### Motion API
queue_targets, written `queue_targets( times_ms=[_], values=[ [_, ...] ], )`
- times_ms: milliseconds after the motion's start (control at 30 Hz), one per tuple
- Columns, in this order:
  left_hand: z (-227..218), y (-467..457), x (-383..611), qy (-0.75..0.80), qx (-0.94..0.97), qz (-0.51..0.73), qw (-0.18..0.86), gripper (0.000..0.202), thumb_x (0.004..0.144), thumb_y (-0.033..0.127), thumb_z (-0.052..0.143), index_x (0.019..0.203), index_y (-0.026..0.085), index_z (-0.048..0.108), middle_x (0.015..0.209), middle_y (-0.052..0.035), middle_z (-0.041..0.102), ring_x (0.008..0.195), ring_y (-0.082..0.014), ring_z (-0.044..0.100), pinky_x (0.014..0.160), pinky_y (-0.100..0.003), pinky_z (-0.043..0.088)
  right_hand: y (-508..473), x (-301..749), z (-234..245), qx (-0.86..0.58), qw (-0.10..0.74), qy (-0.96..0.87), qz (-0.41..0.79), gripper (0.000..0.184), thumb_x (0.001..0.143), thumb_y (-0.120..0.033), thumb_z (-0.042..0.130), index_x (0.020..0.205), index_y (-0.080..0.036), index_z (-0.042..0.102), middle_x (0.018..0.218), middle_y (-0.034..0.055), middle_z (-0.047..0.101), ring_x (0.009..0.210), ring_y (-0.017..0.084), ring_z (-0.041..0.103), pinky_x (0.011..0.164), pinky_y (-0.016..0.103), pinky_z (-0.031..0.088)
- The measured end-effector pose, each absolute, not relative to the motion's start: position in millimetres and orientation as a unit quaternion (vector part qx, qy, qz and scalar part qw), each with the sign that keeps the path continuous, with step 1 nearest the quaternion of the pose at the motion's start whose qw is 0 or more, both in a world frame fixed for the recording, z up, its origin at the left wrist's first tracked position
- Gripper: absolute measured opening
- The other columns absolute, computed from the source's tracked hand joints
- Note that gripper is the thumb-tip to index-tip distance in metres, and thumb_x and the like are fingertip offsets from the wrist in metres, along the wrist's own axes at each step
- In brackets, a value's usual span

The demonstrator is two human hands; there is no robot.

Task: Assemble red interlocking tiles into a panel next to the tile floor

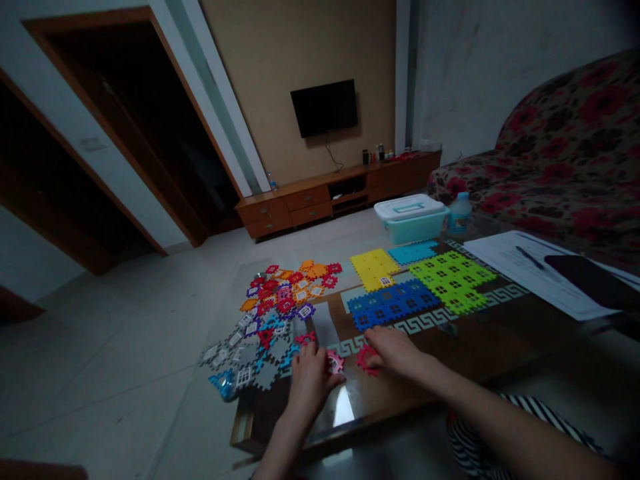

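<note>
Left hand [311, 373] and right hand [391, 349] extend over the table [383, 401].
Right bends inward, pinching a red piece [367, 359]; left is palm-down beside a pink piece [337, 363], its grip I cannot tell.

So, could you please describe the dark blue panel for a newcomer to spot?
On the table, look just beyond the right hand. The dark blue panel, with window-shaped cut-outs, lies nearest that hand; its colour sets it apart from the yellow panel, lime-green panel and light blue panel.
</note>
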State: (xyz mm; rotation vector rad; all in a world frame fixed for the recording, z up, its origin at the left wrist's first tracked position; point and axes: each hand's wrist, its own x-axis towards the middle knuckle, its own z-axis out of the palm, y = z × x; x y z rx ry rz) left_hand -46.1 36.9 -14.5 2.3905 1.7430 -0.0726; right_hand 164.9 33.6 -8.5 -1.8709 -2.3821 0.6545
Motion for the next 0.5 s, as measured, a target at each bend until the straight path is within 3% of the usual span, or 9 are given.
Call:
queue_targets(
  times_ms=[133,233,367,500],
  values=[
    [-16,38,-48,0.61,0.788,0.014,0.086,0.032,0.08,0.044,0.066,0.095,0.017,0.056,0.111,-0.0095,0.055,0.11,-0.0283,0.048,0.09,-0.037,0.034,31,171,-10,-0.592,0.065,-0.773,0.218,0.034,0.081,-0.03,0.068,0.11,-0.011,0.063,0.109,0.0163,0.063,0.103,0.03,0.057,0.087,0.037,0.043],
    [-15,39,-53,0.617,0.777,0.031,0.122,0.037,0.077,0.038,0.069,0.106,0.018,0.055,0.114,-0.0077,0.055,0.111,-0.026,0.048,0.09,-0.035,0.034,31,176,-20,-0.529,0.12,-0.806,0.235,0.048,0.072,-0.027,0.077,0.117,-0.016,0.062,0.115,0.0133,0.059,0.108,0.029,0.053,0.091,0.036,0.042],
    [-13,41,-57,0.583,0.796,0.008,0.162,0.049,0.07,0.025,0.074,0.115,0.025,0.055,0.123,-0.004,0.054,0.118,-0.0254,0.044,0.092,-0.034,0.032,34,179,-38,-0.471,0.129,-0.832,0.263,0.064,0.061,-0.023,0.085,0.12,-0.019,0.061,0.114,0.0107,0.057,0.106,0.028,0.051,0.089,0.035,0.042],
    [-14,40,-53,0.577,0.804,0.01,0.144,0.043,0.071,0.037,0.076,0.109,0.024,0.06,0.117,-0.0053,0.056,0.116,-0.0275,0.046,0.092,-0.037,0.032,37,180,-45,-0.505,0.109,-0.814,0.266,0.06,0.056,-0.029,0.088,0.11,-0.016,0.064,0.109,0.0116,0.055,0.102,0.029,0.051,0.084,0.036,0.042]
  ],
)
